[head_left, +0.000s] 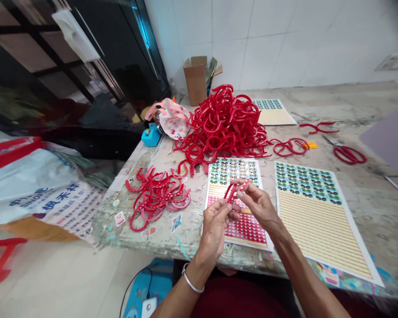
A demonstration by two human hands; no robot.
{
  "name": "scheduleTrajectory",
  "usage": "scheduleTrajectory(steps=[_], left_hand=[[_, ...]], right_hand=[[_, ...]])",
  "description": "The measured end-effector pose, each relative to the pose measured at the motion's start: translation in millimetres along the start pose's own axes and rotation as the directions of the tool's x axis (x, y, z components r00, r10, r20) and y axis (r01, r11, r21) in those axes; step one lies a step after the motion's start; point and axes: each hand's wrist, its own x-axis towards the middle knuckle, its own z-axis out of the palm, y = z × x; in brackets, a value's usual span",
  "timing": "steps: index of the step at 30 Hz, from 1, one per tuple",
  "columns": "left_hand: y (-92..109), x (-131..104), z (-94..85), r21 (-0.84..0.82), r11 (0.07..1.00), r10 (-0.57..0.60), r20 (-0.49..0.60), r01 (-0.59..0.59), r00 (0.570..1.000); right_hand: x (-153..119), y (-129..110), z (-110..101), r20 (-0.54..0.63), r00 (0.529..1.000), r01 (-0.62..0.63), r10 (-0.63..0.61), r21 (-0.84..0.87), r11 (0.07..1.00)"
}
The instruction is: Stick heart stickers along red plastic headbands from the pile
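Observation:
Above a sheet of stickers (245,229) with red and pink rows, my left hand (216,221) pinches a curved red band (230,192). My right hand (259,204) has its thumb and forefinger closed on the band's upper end, where small light marks show. Beyond my hands rises a big tangled heap of plain red bands (223,123). To the left lies a smaller pile of red and pink bands (157,196), some with light dots. Another sticker sheet (321,221), green patterned at the top and striped below, lies right of my right hand.
Red-handled scissors (350,154) and loose red pieces (318,128) lie at the right. A blue tape dispenser (151,135), a floral pouch (174,119) and a cardboard box (195,81) stand behind. A third sheet (273,115) lies near the wall.

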Motion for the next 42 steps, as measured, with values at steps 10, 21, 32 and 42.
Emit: scheduleTrajectory(steps=[10,21,32,42], left_hand=[[0.9,-0.2,2.0,0.012,1.000,-0.013,-0.011,0.013,1.000],[0.3,-0.9,0.7,0.029,0.999,-0.021,-0.027,0.022,0.999],[-0.3,-0.4,0.5,0.017,1.000,-0.023,-0.016,0.023,1.000],[-4.4,3.0,-2.2,0.064,0.998,-0.009,-0.041,0.012,0.999]], right_hand=[[2.2,-0.4,0.0,0.058,0.997,0.060,-0.055,-0.093,0.994],[2.3,4.9,2.3,0.022,0.999,0.034,-0.033,-0.072,0.997],[-0.1,7.8,3.9,0.032,0.996,0.092,-0.089,-0.133,0.987],[-1.0,7.1,6.2,0.023,0.989,0.150,-0.149,-0.242,0.959]])
